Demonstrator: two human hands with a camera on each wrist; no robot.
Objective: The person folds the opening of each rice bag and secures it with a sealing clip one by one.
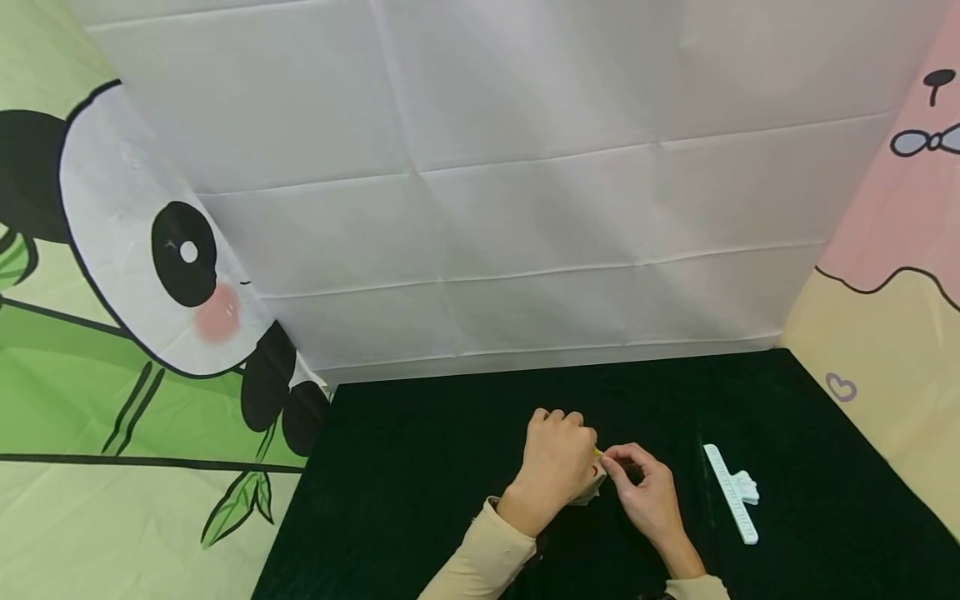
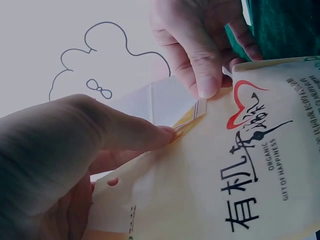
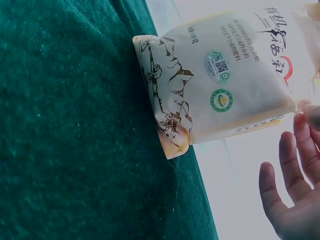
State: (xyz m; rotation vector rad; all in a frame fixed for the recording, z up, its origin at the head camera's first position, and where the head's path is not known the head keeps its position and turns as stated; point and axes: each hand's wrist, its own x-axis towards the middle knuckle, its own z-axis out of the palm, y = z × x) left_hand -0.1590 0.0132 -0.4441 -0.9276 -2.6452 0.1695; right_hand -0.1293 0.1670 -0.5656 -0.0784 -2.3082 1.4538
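Note:
A cream-coloured food bag (image 2: 200, 175) with black lettering and a red heart outline is between my two hands. It stands upright on the dark green cloth in the right wrist view, its printed lower part (image 3: 220, 75) showing green round labels. At one end of the bag's top edge, my left hand (image 1: 558, 462) pinches the folded rim, thumb on the near face. My right hand (image 1: 648, 492) pinches the other end of that edge between thumb and index finger, its remaining fingers spread loosely. From the head view, the left hand hides most of the bag.
A white bag-sealing clip (image 1: 731, 493), long and straight with a ribbed tab, lies on the green cloth (image 1: 420, 467) to the right of my hands. Behind the table hangs a white sheet (image 1: 525, 225), with cartoon-printed cloths at both sides.

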